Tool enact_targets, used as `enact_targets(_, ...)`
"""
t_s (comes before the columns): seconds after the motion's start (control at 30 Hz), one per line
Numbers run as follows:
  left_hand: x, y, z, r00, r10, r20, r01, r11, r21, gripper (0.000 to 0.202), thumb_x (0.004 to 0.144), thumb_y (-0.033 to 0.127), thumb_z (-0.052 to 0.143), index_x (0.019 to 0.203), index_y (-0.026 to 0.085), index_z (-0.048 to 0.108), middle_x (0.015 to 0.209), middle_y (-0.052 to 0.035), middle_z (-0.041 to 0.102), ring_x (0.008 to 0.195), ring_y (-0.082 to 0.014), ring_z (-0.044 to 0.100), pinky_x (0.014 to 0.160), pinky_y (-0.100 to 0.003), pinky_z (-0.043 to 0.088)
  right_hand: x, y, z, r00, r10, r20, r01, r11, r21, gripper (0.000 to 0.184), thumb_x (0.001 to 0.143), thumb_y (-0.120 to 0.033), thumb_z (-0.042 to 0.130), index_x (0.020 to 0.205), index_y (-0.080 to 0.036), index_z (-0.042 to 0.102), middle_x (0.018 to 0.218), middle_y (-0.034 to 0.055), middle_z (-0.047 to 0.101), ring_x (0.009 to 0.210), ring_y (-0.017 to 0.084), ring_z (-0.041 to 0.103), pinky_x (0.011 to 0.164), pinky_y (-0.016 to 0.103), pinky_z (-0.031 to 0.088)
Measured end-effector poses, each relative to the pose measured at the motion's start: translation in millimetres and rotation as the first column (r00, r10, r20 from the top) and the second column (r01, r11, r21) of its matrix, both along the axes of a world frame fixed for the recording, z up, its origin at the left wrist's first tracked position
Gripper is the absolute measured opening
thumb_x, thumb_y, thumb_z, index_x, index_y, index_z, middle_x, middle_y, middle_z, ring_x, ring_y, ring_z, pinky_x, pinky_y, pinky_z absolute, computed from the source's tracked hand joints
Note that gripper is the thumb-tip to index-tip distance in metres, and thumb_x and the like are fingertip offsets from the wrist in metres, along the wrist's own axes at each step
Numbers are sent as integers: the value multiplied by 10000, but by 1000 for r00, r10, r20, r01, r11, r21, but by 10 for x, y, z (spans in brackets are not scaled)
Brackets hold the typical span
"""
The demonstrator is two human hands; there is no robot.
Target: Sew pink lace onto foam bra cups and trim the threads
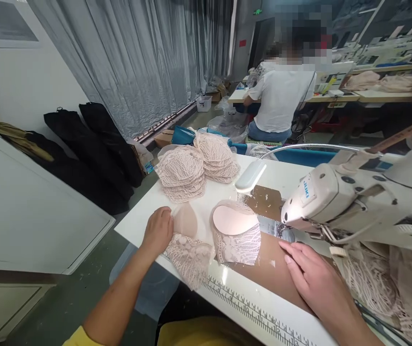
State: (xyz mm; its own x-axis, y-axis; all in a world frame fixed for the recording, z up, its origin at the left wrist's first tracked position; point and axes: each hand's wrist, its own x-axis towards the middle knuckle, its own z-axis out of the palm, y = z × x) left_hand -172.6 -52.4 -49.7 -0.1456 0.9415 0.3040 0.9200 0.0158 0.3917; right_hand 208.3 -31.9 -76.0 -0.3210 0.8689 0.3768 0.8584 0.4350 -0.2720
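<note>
My left hand (158,229) is curled closed on the edge of a beige lace bra cup piece (188,250) that hangs over the table's front edge. A second lace-covered cup (236,235) lies open side up just to its right, near the needle of the white sewing machine (357,197). Flat on the table, my right hand (316,278) rests with fingers stretched out beside that cup, holding nothing. Two stacks of lace cups (196,166) sit at the far side of the white table (249,307).
A gooseneck lamp (251,175) leans over the work area. A ruler strip (249,307) runs along the table's front edge. More lace fabric (382,293) piles under the machine at right. A person in a white shirt (281,103) sits at another table behind. Black bags (90,144) lie on the floor at left.
</note>
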Motion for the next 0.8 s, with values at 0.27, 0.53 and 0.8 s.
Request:
enact_targets(0.27,210,-511,195,376,-191,907,305,949,74,367,908,508,451,752,177,444,613,40,407,519,-80,361,519,-197,321,-126,-351,279,842,14,-540,-327,807,-491,690,784,-531,611,1389,-250,433,1418,135,453,1181,282,543,924,387,498)
enact_targets(0.53,1041,-505,507,364,-504,783,736,671,91,320,918,450,449,781,162,477,681,-2,472,612,-107,423,578,-238,371,-736,-867,411,283,-476,-833,-816,336,-470,731,636,-619,706,1207,-188,558,986,112,696,887,263,665,753,376,517)
enact_targets(0.8,1169,-995,580,276,-686,673,901,429,68,237,903,360,560,1098,229,591,1153,-73,584,1005,-199,585,838,-357,523,-313,-1211,224,115,-668,-735,-687,481,-545,355,609,-454,780,737,-206,561,601,-25,576,558,135,567,548,237,435)
